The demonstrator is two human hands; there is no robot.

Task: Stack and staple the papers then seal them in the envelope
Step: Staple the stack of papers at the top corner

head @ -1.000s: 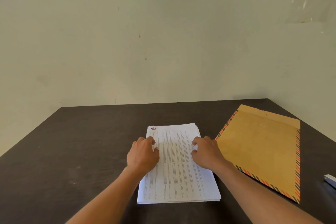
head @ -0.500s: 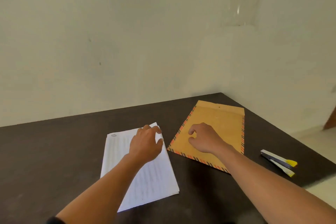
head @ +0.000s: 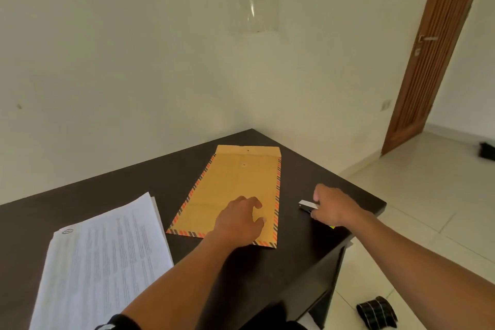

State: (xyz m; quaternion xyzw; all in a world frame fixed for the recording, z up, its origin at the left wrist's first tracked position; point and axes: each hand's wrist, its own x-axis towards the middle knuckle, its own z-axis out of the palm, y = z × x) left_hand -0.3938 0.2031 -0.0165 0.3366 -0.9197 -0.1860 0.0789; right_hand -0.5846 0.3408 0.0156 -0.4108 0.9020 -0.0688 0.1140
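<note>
Placement: the stack of white printed papers [head: 104, 257] lies flat on the dark matte table [head: 294, 244], well off to the left of both hands, its edges roughly squared but one sheet showing proud at the far corner. No staple is visible in it. This suggests stacking is done and stapling is outstanding.

The brown paper envelope with striped orange-and-black borders [head: 241, 182] lies flat between the papers and the right hand. Its flap end points away from the person, and it appears to be parked until needed.

The small white-and-dark stapler [head: 307, 205] sits at the table's right-hand part, directly under the right hand. Only its tip and a yellow speck by the wrist are visible.

Left hand [head: 238, 220]: it is over the near end of the envelope, with fingers loosely bent and slightly apart, holding nothing. Whether it rests on the envelope or hangs just above cannot be determined.

Right hand [head: 334, 207]: the thumb is on the far side of the stapler and the fingers are curled round its near side, so it grips the tool. Whether the stapler has left the table cannot be told.
</note>
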